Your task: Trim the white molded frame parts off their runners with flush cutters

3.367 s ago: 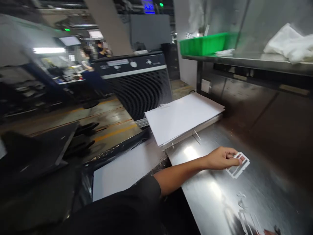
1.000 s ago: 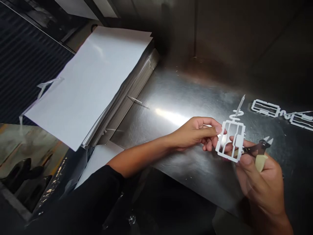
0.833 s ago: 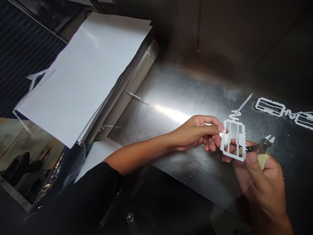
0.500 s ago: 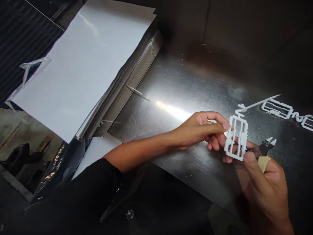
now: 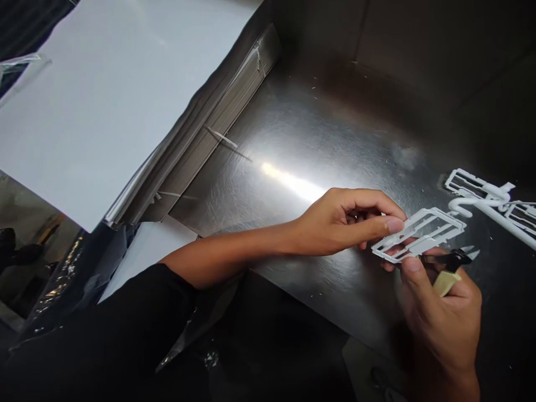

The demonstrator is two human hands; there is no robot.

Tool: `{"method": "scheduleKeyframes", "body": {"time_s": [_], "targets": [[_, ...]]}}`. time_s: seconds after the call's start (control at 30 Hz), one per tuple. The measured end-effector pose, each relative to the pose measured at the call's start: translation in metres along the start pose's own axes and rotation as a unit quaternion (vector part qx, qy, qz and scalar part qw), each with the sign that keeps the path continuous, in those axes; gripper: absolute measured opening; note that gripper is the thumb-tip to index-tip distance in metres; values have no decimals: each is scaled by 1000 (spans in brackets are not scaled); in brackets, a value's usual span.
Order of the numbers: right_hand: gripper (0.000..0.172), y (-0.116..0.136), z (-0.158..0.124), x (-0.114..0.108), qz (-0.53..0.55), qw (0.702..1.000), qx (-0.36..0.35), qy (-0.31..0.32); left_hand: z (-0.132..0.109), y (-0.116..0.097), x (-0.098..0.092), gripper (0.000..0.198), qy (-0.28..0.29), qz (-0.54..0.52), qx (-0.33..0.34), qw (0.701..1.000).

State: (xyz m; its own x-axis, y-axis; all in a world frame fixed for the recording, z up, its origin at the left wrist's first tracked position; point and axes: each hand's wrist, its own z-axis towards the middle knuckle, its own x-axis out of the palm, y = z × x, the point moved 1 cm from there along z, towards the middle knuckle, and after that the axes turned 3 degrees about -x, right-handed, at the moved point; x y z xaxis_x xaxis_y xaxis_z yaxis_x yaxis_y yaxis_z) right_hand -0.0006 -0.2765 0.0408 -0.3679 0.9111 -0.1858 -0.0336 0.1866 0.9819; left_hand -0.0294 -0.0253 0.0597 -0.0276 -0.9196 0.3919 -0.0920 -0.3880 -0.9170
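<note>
Head view: a white plastic frame [image 5: 419, 244] is held right of centre, above a steel table [image 5: 293, 139], pinched between thumb and fingers of the left hand [image 5: 343, 220]. The right hand [image 5: 439, 318] is clamped on one pair of cutters [image 5: 454, 259], just below the frame. Squeezing too hard could snap the thin bars; a slip of the tips could nick a finger. Two more frames [image 5: 477, 190] lie far right, one stack of white sheets [image 5: 104, 100] far left.

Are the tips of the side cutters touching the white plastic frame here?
Apart: the head view shows dark steel tabletop between the tips of the side cutters and the white plastic frame.
</note>
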Motion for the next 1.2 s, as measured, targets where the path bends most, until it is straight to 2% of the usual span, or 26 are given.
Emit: {"method": "scheduleKeyframes", "body": {"time_s": [0.2, 0.37, 0.43, 0.57, 0.7, 0.77, 0.9, 1.07, 1.13, 1.2], "targets": [[31, -5, -2, 1, -23, 999, -13, -27, 3, 3, 1, 33, -26, 1, -20, 999], [28, -9, 1, 6, -10, 1000, -20, -19, 4, 16, 6, 43, 19, -35, -90, 995], [28, -8, 3, 10, -10, 999, -31, -4, 6, 19, 5, 44, 0, -39, -74, 996], [33, 1, 8, 13, -54, 996, -63, 35, 9, 17, -6, 49, -73, -27, -22, 997], [48, 4, 10, 5, -76, 989, -111, 62, 11, 6, -20, 39, -93, 25, 12, 995], [50, 4, 11, 2, -83, 987, -127, 60, 10, 3, -22, 33, -95, 48, 24, 994], [46, 2, 13, 3, -85, 985, -137, 61, 8, 1, -22, 33, -96, 73, 12, 993], [49, 3, 14, 3, -87, 984, -141, 66, 6, 0, -19, 36, -102, 77, 16, 992], [48, 3, 14, 1, -85, 984, -142, 67, 6, -2, -19, 37, -94, 47, -6, 994], [49, 2, 13, 0, -95, 983, -146, 62, 6, -2, -19, 35, -73, -11, -55, 996]]}}
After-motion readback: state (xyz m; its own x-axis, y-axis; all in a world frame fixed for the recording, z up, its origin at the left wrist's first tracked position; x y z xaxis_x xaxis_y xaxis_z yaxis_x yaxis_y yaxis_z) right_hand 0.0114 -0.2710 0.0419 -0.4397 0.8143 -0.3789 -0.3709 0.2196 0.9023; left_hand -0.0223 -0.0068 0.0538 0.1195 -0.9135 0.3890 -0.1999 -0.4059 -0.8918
